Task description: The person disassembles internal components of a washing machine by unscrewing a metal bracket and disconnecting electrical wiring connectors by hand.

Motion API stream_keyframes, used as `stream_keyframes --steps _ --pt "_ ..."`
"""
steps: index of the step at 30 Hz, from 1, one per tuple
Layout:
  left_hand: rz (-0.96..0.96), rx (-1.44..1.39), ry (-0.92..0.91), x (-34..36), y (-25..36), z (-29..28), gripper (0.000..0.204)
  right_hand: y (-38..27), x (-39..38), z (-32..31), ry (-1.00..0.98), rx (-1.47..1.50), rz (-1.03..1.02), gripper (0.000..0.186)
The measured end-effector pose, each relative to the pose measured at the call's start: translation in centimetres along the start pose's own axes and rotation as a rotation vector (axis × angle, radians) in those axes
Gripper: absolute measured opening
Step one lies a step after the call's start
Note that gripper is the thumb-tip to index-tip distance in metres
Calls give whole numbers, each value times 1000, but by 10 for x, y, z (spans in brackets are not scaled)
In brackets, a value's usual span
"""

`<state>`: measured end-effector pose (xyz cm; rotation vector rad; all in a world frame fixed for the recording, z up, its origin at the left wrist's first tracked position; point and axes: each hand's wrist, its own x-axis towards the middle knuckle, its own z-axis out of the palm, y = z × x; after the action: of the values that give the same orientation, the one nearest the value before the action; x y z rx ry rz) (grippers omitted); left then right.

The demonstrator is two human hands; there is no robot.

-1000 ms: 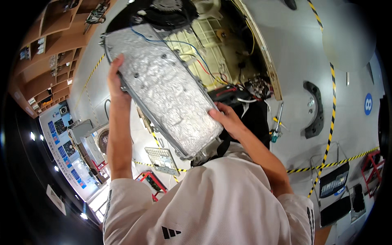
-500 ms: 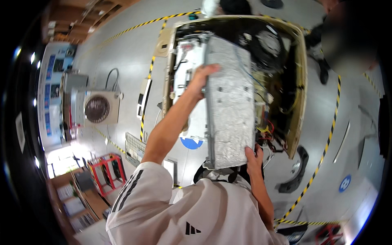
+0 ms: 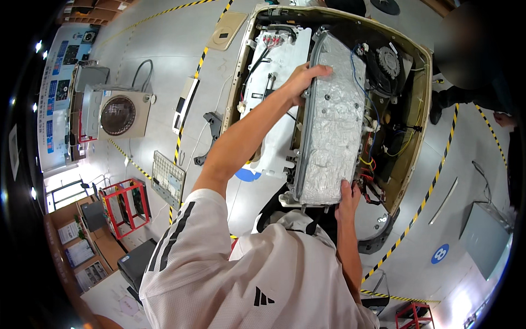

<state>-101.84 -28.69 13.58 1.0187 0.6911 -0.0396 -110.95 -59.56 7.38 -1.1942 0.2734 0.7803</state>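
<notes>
A long panel (image 3: 331, 131) wrapped in crinkled silver foil, with a grey edge, lies between both my hands over an opened appliance cabinet (image 3: 426, 137). My left hand (image 3: 307, 79) grips its left edge near the far end, thumb on the foil and fingers hidden beneath. At the near right corner, my right hand (image 3: 347, 202) pinches the panel. To its left sits a white plate-like part (image 3: 287, 123), with red connectors and a black cable at its far end. Right of the panel are a round black fan-like part (image 3: 385, 61) and loose coloured wires (image 3: 372, 164).
A front-loading washer (image 3: 118, 115) stands at the left. On the floor are a white slatted panel (image 3: 167, 181), a beige panel (image 3: 227, 31), and a curved dark part (image 3: 378, 236). A red frame (image 3: 126, 208) stands lower left. Another person (image 3: 471, 82) is at the upper right.
The foil panel has shifted right within the cabinet and leans more, uncovering more of the white part. Both hands keep hold of it. The whole view has also shifted.
</notes>
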Motion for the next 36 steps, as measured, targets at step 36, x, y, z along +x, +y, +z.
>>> stream_keyframes --steps 36 --pt "-21 1130 174 14 20 -31 58 0 10 -2 38 -242 -98 28"
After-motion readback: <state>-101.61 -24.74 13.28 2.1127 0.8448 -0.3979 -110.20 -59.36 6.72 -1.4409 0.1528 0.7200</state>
